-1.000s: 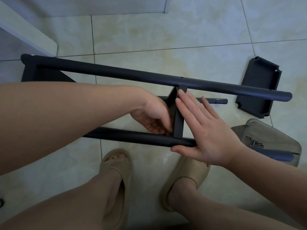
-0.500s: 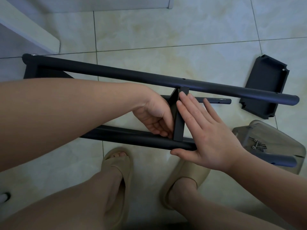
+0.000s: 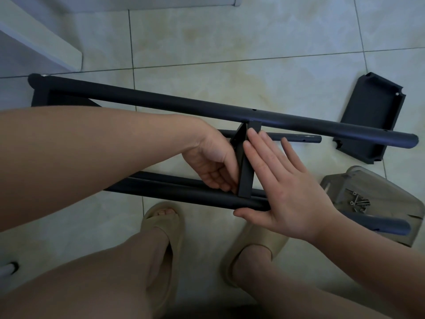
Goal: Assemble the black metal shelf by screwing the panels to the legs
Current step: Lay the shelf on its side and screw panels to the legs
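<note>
The black shelf frame lies on its side on the tiled floor. Its far leg (image 3: 184, 107) and near leg (image 3: 184, 194) run left to right, with a middle panel (image 3: 245, 166) standing edge-on between them. A third leg (image 3: 294, 138) shows behind. My left hand (image 3: 211, 166) curls against the panel's left face, fingertips at its lower corner by the near leg. My right hand (image 3: 282, 187) lies flat with fingers spread against the panel's right face, thumb under the near leg. Another panel (image 3: 40, 97) joins the legs at the far left. A loose panel (image 3: 370, 120) rests at right.
A clear plastic bag (image 3: 377, 203) holding several screws (image 3: 360, 202) lies at right, under the near leg's end. My feet in beige slippers (image 3: 165, 226) stand just below the frame. A white furniture edge (image 3: 41, 42) sits at upper left.
My hands and the frame hold nearly the same pose. The right fingers have spread slightly apart, and the view has shifted a little.
</note>
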